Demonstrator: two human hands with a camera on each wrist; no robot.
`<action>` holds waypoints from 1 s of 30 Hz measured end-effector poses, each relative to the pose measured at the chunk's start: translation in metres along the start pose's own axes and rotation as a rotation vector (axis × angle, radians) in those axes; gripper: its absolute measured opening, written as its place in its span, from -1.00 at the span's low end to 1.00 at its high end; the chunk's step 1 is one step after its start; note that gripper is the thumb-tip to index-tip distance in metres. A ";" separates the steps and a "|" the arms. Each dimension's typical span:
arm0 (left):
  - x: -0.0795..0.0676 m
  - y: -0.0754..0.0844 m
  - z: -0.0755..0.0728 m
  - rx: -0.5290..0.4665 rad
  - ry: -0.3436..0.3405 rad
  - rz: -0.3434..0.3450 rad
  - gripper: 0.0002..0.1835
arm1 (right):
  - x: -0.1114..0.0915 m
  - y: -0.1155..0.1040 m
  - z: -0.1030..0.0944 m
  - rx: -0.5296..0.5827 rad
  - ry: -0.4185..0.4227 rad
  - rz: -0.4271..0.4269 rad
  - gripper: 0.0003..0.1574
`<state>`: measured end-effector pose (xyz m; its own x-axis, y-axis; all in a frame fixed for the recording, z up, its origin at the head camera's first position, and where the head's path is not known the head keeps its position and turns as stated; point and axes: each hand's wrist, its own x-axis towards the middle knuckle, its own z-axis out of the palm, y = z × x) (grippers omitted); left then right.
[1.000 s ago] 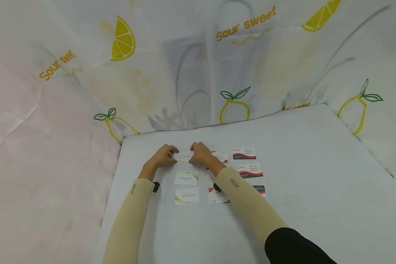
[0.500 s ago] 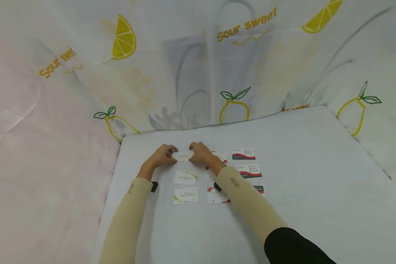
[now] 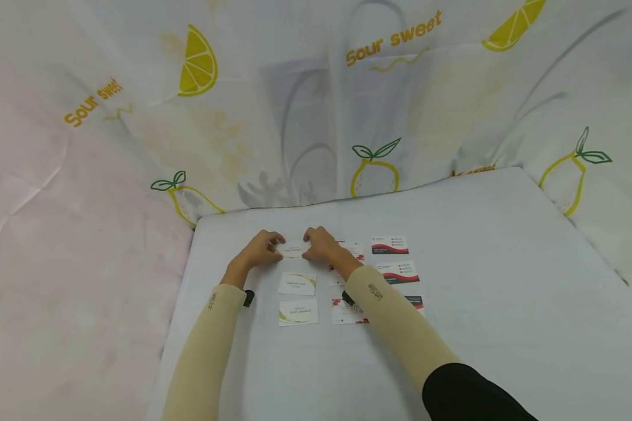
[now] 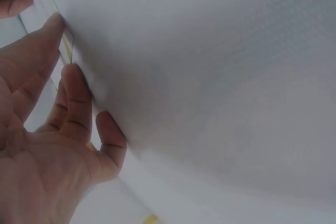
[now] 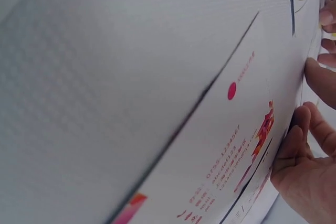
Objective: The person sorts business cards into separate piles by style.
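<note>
A white business card (image 3: 293,250) with a yellow-green curve lies at the far end of the left column, between both hands. My left hand (image 3: 259,248) holds its left end between thumb and fingers. At the opposite end, my right hand (image 3: 322,245) grips it the same way. The left wrist view shows the card's corner (image 4: 68,48) between the left thumb and fingertips, low over the white surface. Two matching cards lie nearer: one in the middle (image 3: 297,284) and one in front (image 3: 298,313).
Right of these, a column of cards with red flowers includes the front card (image 3: 347,316), partly covered by my right arm. Beyond it lie black, red and white cards, such as the far card (image 3: 390,245). A lemon-print curtain (image 3: 305,117) borders the white table (image 3: 484,280) behind.
</note>
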<state>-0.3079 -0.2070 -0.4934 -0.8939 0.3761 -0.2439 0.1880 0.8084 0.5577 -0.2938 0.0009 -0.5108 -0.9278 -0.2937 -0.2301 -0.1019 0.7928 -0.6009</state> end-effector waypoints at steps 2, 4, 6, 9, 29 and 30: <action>-0.001 0.000 0.000 0.001 0.003 0.003 -0.57 | 0.000 0.000 0.000 -0.005 0.005 -0.006 -0.46; -0.001 0.000 0.000 0.001 0.005 0.005 -0.58 | 0.000 -0.001 -0.001 -0.005 0.002 -0.011 -0.47; -0.001 -0.001 -0.001 -0.004 0.005 0.006 -0.58 | 0.000 -0.001 -0.003 0.018 -0.006 -0.016 -0.47; -0.001 -0.002 -0.002 -0.031 0.006 -0.004 -0.60 | 0.000 0.000 -0.005 0.076 -0.010 -0.027 -0.48; -0.017 -0.011 0.005 -0.028 0.062 0.077 -0.44 | -0.020 0.003 -0.018 0.088 -0.107 -0.161 0.11; -0.019 -0.011 0.005 -0.021 0.059 0.082 -0.41 | -0.021 0.004 -0.020 0.094 -0.105 -0.178 0.11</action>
<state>-0.2909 -0.2207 -0.4988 -0.8982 0.4132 -0.1502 0.2536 0.7659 0.5908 -0.2813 0.0206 -0.4929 -0.8555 -0.4819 -0.1895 -0.2219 0.6719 -0.7066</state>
